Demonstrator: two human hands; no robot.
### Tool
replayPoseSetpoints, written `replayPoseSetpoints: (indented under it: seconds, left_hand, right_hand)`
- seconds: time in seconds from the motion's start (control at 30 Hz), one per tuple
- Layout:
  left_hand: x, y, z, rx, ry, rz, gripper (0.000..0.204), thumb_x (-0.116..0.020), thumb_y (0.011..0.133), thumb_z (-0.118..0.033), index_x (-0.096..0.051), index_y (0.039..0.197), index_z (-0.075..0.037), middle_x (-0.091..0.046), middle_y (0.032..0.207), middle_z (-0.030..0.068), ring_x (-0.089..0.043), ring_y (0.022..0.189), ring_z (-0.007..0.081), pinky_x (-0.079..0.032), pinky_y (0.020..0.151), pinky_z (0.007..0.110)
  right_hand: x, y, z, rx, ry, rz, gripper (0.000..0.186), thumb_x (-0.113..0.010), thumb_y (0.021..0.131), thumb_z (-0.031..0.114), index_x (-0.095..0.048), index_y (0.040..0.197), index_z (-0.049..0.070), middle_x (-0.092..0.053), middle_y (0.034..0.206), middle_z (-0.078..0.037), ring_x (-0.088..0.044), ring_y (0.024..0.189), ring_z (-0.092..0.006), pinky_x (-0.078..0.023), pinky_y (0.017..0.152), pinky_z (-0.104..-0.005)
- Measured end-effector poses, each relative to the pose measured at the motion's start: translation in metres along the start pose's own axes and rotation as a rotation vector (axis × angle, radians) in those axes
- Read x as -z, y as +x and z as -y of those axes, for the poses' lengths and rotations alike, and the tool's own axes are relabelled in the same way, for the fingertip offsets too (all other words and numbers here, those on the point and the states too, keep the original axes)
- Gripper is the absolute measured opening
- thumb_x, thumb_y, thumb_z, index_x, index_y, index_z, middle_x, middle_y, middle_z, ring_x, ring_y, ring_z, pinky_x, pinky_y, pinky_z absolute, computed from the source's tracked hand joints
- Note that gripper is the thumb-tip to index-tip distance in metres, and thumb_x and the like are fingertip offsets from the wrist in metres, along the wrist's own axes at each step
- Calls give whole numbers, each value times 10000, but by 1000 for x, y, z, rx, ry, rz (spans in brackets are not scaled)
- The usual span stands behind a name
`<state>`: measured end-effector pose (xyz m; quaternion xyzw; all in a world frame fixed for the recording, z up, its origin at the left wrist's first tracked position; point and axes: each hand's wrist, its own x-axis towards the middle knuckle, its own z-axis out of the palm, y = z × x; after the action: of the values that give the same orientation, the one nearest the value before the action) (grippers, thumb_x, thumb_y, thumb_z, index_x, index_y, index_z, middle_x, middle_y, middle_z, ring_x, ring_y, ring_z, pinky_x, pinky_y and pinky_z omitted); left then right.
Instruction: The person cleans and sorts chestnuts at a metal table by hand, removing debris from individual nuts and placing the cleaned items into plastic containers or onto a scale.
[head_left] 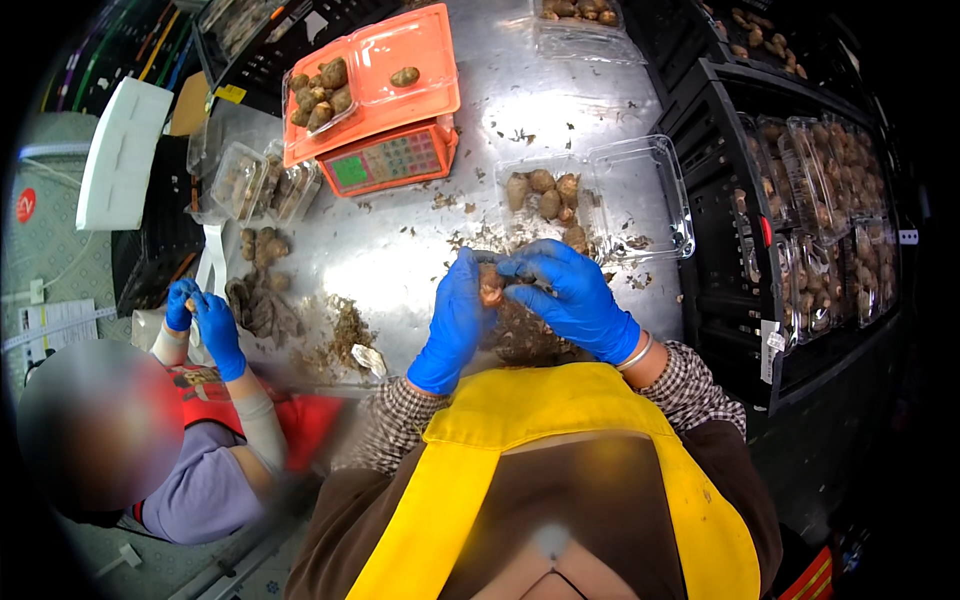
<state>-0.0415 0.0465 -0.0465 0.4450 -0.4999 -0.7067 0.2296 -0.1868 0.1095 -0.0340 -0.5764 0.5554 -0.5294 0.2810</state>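
Both my hands, in blue gloves, are at the near middle of the metal table. My left hand (452,320) is closed round a reddish-brown tuber (491,286), and my right hand (570,300) has its fingers bent onto the same tuber from the right. A heap of dark peelings (525,335) lies under them. Just beyond, an open clear clamshell (640,200) has several tubers (545,188) in its left part. An orange scale (395,155) at the back bears a clear box of tubers (320,95) and one loose tuber (404,76).
A black crate (720,290) of filled clamshells stands at the right. At left are stacked boxes (240,185), loose tubers (262,247), a cloth (265,310) and a white foam box (110,150). A co-worker's gloved hands (210,330) hold something small at the left edge of the table.
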Motion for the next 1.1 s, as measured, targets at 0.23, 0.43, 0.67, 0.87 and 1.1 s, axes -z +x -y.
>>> replayPoseSetpoints:
  seconds: [0.23, 0.43, 0.67, 0.87, 1.1]
  left_hand:
    - [-2, -3, -5, 106, -32, -6, 455, -312, 936, -409, -539, 944, -14, -524, 685, 13, -448, 592, 65, -379, 550, 194]
    - [7, -2, 0, -78, 207, 106, 399, -334, 937, -331, -552, 876, -3, -558, 707, 27, -489, 634, 99, -418, 607, 244]
    - [6, 0, -3, 72, 32, 82, 473, -274, 942, -403, -568, 873, -39, -546, 693, 10, -479, 611, 83, -407, 575, 221]
    - [12, 3, -7, -26, -40, 133, 452, -289, 937, -412, -542, 969, -38, -553, 771, 21, -510, 672, 67, -404, 515, 188]
    - [6, 7, -9, -122, -207, -5, 289, -513, 874, -152, -409, 1096, 3, -526, 1024, 113, -577, 817, 159, -527, 583, 270]
  right_hand:
    - [-5, 2, -7, 160, -120, 70, 137, -646, 719, 60, -596, 847, 49, -555, 827, -99, -558, 756, -232, -453, 651, -303]
    - [-8, 6, -14, -57, -179, 39, 88, -553, 781, 19, -516, 860, 22, -540, 803, -125, -547, 750, -262, -436, 662, -332]
    - [-4, 1, -17, -165, 34, 2, 123, -530, 789, -16, -550, 906, 13, -561, 841, -124, -556, 748, -231, -445, 659, -298]
    - [-2, 2, -7, -52, 124, -30, 203, -597, 736, -28, -622, 926, 40, -575, 831, -86, -562, 766, -205, -454, 678, -271]
    - [-6, 8, 0, 37, -103, -76, 224, -674, 690, 24, -637, 909, 50, -562, 817, -66, -549, 745, -195, -455, 649, -276]
